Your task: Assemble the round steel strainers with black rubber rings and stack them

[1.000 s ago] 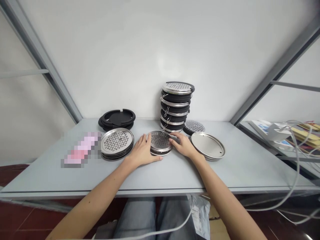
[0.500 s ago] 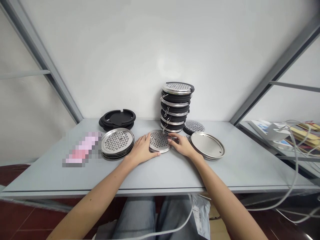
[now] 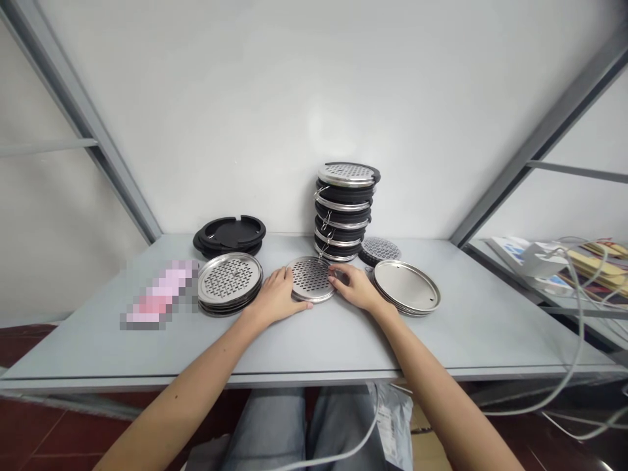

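Note:
A round perforated metal disc (image 3: 312,277) lies on the grey table between my hands. My left hand (image 3: 280,296) grips its left edge, thumb at the front rim. At the right edge, the fingers of my right hand (image 3: 354,286) are bent together on the rim. Left of my left hand is a stack of perforated metal plates (image 3: 229,279). Right of my right hand, plain metal plates (image 3: 407,286) are stacked. Behind the disc rises a tall stack of black rings and metal discs (image 3: 344,209) with wire clips along its left side.
Black round trays (image 3: 233,231) sit at the back left, near a pixelated pink item (image 3: 164,291). Dark-edged perforated discs (image 3: 381,250) lie right of the tall stack. The grey table (image 3: 314,353) meets a white wall. White cables (image 3: 581,327) hang at the right.
Both hands stay at the disc, with only slight finger movement. The whole view has shifted very slightly.

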Demonstrator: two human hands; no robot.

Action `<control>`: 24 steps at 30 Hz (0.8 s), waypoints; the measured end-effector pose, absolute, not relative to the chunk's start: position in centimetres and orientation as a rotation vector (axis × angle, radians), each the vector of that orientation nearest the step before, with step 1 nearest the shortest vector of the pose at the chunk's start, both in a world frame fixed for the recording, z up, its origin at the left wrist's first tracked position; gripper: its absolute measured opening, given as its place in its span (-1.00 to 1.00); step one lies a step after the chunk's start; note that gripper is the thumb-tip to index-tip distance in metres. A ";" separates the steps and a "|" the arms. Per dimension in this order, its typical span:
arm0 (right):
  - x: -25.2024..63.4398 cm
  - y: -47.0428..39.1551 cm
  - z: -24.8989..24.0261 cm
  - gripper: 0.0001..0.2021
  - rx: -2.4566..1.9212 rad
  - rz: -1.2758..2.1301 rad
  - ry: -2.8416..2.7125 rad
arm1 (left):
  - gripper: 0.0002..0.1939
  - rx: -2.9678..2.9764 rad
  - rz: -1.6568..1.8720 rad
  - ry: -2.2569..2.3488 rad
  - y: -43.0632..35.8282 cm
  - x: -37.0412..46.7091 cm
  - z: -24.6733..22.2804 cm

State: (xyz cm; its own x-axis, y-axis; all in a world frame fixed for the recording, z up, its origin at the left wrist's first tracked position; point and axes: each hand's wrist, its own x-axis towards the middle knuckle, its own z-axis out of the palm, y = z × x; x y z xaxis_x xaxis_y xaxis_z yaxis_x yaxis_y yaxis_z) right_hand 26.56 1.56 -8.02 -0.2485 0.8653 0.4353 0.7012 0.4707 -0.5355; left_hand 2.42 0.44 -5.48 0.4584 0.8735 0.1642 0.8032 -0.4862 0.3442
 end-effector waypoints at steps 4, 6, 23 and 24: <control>26.5 1.5 -7.8 -0.72 -1.286 0.303 -2.029 | -0.08 2.502 0.414 1.448 0.5 2.3 -5.5; 26.5 1.5 -7.8 -0.72 -1.289 0.301 -2.022 | -0.08 2.505 0.403 1.457 0.6 2.3 -5.9; 26.9 1.6 -7.7 -0.71 -1.356 0.363 -1.941 | -0.20 2.621 0.479 1.437 0.5 2.7 -5.5; 27.0 1.7 -7.7 -0.72 -1.359 0.364 -1.951 | -0.20 2.623 0.458 1.412 0.6 2.6 -5.6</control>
